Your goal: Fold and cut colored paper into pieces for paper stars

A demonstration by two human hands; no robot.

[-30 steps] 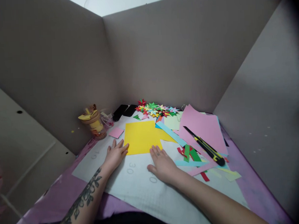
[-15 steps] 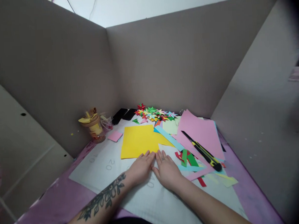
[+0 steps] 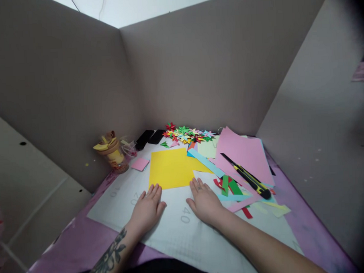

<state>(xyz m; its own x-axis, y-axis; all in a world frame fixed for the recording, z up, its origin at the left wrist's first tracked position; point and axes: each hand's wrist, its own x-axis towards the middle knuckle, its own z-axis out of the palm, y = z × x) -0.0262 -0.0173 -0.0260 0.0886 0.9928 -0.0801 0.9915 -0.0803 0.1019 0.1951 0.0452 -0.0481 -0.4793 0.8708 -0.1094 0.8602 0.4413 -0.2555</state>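
Note:
A yellow sheet of paper lies flat on the white numbered mat, its near edge towards me. My left hand rests flat with fingers outstretched, their tips at the sheet's near left corner. At the near right corner lies my right hand, also flat, a ring on one finger. Neither hand grips anything. Just right of my right hand are red and green paper strips and a light blue strip. A black and yellow utility knife lies on pink paper.
Folded paper stars are heaped at the back. On the left stand a decorated cup and a small stack of pink squares. Two black phone-like slabs lie behind them. Grey partitions enclose the table.
My left hand has slid left along the sheet's near edge, away from my right hand. My right hand stays near the right corner. The camera view has shifted slightly.

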